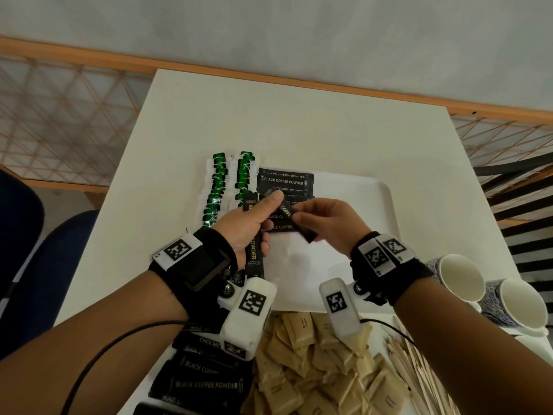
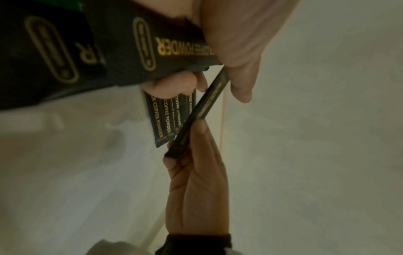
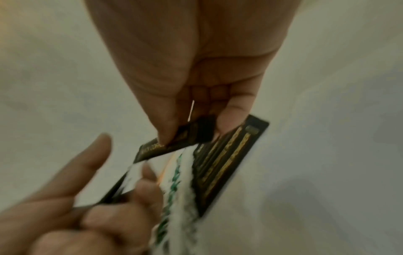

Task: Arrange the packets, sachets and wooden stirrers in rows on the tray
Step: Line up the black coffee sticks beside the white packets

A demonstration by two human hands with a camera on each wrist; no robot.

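My left hand [image 1: 251, 218] grips a small bundle of black coffee powder sachets [image 1: 254, 253] above the tray's left part; the bundle [image 2: 152, 51] fills the top of the left wrist view. My right hand [image 1: 326, 223] pinches one black sachet [image 1: 291, 217] by its end, its other end beside my left thumb. The same sachet [image 2: 200, 110] shows edge-on between both hands. Under the hands a row of black sachets [image 1: 285, 182] lies on the white tray [image 1: 359, 205], next to two rows of green-tagged tea bags [image 1: 230, 187].
Near me lie loose black sachets [image 1: 206, 381], a heap of brown sugar packets [image 1: 317, 366] and wooden stirrers [image 1: 425, 375]. Two paper cups [image 1: 490, 292] lie on their sides at the right. The tray sits on a white table [image 1: 299, 124] with a railing behind.
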